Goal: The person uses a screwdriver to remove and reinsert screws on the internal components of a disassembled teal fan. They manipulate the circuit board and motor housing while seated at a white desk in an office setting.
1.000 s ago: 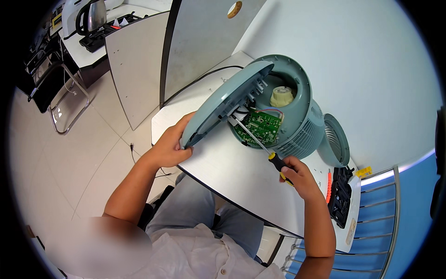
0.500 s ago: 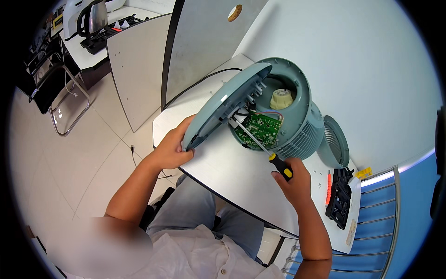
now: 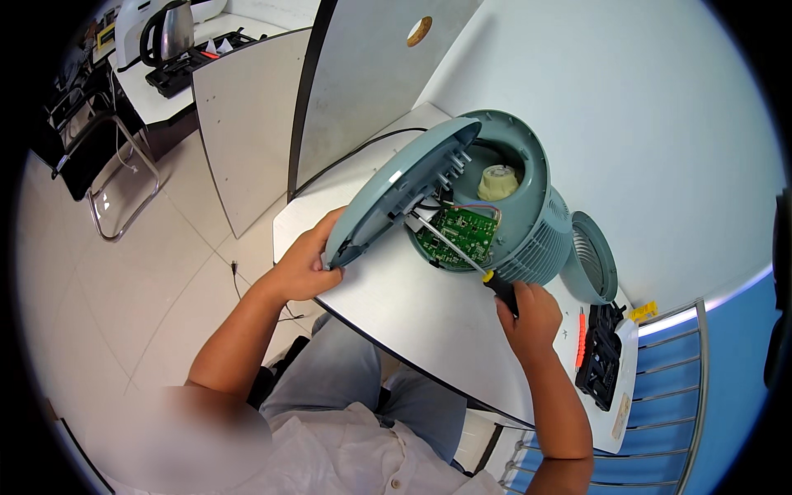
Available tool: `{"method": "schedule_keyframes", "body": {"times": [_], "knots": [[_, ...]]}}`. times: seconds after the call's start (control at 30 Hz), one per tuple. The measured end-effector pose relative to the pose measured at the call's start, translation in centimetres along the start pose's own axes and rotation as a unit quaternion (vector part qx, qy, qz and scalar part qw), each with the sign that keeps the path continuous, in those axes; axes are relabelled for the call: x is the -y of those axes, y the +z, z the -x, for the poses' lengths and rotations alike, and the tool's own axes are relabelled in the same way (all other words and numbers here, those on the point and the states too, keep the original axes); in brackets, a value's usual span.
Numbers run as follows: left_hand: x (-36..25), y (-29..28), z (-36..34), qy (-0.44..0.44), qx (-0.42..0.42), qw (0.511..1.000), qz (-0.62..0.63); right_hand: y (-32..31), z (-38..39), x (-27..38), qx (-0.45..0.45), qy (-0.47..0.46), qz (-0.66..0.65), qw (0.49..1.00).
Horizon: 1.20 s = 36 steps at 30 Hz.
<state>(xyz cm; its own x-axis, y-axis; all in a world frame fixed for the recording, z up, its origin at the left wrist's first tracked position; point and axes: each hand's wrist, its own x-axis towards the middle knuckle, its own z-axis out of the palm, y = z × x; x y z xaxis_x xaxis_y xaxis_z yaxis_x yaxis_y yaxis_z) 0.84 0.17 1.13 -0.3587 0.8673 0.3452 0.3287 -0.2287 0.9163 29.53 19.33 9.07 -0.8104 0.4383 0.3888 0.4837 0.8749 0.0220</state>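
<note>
A grey-green round appliance housing (image 3: 536, 247) with a grille side lies on the white table, its inside exposed. Within it show a green circuit board (image 3: 462, 238) and a cream-coloured round part (image 3: 498, 183). My left hand (image 3: 307, 262) grips the lower edge of the matching round cover (image 3: 396, 177), holding it tilted up beside the housing. Wrapped round the black and yellow handle of a screwdriver (image 3: 456, 249) is my right hand (image 3: 532, 318). The screwdriver's shaft slants up-left to the white connector area at the cover's inner side; its exact tip contact is hard to make out.
A separate grey-green ring-shaped part (image 3: 596, 257) stands right of the housing. Farther right lie a red-orange stick-like tool (image 3: 581, 338), a black tool case (image 3: 602, 355) and a yellow piece (image 3: 643, 311). A grey partition (image 3: 363, 91) rises behind the table, and a metal railing (image 3: 701, 371) borders its right.
My right hand has shifted slightly right, and its grip now covers more of the screwdriver handle. The cover stays tilted in my left hand.
</note>
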Motion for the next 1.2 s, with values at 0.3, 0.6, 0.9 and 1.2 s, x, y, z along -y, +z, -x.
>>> {"method": "schedule_keyframes", "body": {"times": [0.3,0.6,0.9,1.2], "knots": [[0.1,0.0,0.0,0.002,-0.002,1.000,0.003,-1.0,0.1,0.1,0.106,0.100,-0.221,0.964],[0.2,0.0,-0.1,-0.005,0.010,1.000,0.021,-0.8,-0.8,0.1,-0.121,-0.105,0.011,0.987],[-0.5,-0.1,0.0,-0.017,0.012,1.000,0.004,-1.9,-1.1,1.6,0.153,0.166,-0.260,0.939],[0.0,-0.3,-0.2,-0.007,0.013,1.000,0.012,-1.5,-0.8,0.1,-0.012,0.000,-0.122,0.992]]}}
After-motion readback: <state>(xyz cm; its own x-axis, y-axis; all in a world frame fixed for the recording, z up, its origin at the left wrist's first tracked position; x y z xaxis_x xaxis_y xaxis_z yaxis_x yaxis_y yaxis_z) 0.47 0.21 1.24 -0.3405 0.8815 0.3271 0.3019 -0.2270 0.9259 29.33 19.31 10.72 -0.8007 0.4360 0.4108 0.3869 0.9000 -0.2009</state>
